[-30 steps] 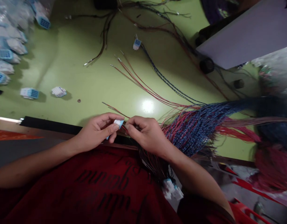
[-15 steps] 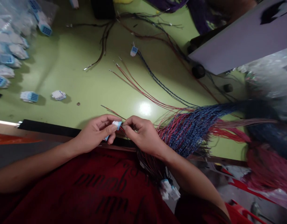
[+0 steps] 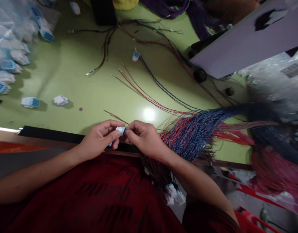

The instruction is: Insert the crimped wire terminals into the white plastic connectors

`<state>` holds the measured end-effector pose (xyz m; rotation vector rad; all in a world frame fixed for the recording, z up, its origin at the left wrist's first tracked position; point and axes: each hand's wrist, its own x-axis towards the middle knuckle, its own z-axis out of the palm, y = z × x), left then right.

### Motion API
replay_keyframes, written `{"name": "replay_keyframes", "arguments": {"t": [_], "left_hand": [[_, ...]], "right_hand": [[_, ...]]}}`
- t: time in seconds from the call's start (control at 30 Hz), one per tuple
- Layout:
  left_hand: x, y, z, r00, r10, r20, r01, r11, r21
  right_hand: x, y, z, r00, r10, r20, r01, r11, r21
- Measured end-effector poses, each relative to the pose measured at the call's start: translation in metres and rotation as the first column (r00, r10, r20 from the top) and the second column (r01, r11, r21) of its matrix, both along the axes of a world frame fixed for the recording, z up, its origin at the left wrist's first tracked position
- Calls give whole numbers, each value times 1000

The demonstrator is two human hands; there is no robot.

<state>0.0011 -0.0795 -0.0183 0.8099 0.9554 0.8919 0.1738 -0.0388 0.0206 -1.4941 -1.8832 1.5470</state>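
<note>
My left hand point(image 3: 99, 139) pinches a small white and blue connector point(image 3: 120, 130) at the near edge of the green table point(image 3: 73, 77). My right hand point(image 3: 144, 139) is closed in a pinch right against the connector's end, holding a thin wire whose tip I cannot make out. A thick bundle of twisted blue and red wires point(image 3: 199, 131) fans out from under my right wrist toward the right. Finished connectors point(image 3: 174, 194) hang on wires below my right forearm, over my red shirt.
Loose red wires point(image 3: 139, 89) and a blue twisted wire with a connector point(image 3: 135, 55) lie on the table. Two loose connectors point(image 3: 30, 102) point(image 3: 60, 100) sit left, with bagged connectors point(image 3: 8, 48) beyond. A grey board point(image 3: 236, 45) stands at the upper right.
The view has drifted so the table contents sit slightly lower and left. Both hands stay together on the connector with only small finger movements.
</note>
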Motion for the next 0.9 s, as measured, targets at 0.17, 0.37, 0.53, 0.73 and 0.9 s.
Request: {"name": "replay_keyframes", "arguments": {"t": [0.17,0.37,0.53,0.73,0.9], "left_hand": [[-1,0,-1,999,13,30,-13,1000,-12],[2,4,-2,999,-9,42,10,1000,-29],[2,3,-2,996,26,87,-23,999,-37],[3,5,-1,984,70,162,-58,995,-78],[4,5,-4,976,85,201,-60,990,-129]], "right_hand": [[-1,2,0,994,-38,-98,28,994,-107],[-2,2,-2,999,-28,-33,26,998,-48],[-1,0,2,999,20,42,-21,1000,22],[12,33,11,970,98,222,-151,959,239],[31,82,-15,727,-156,669,-400,696,597]]}}
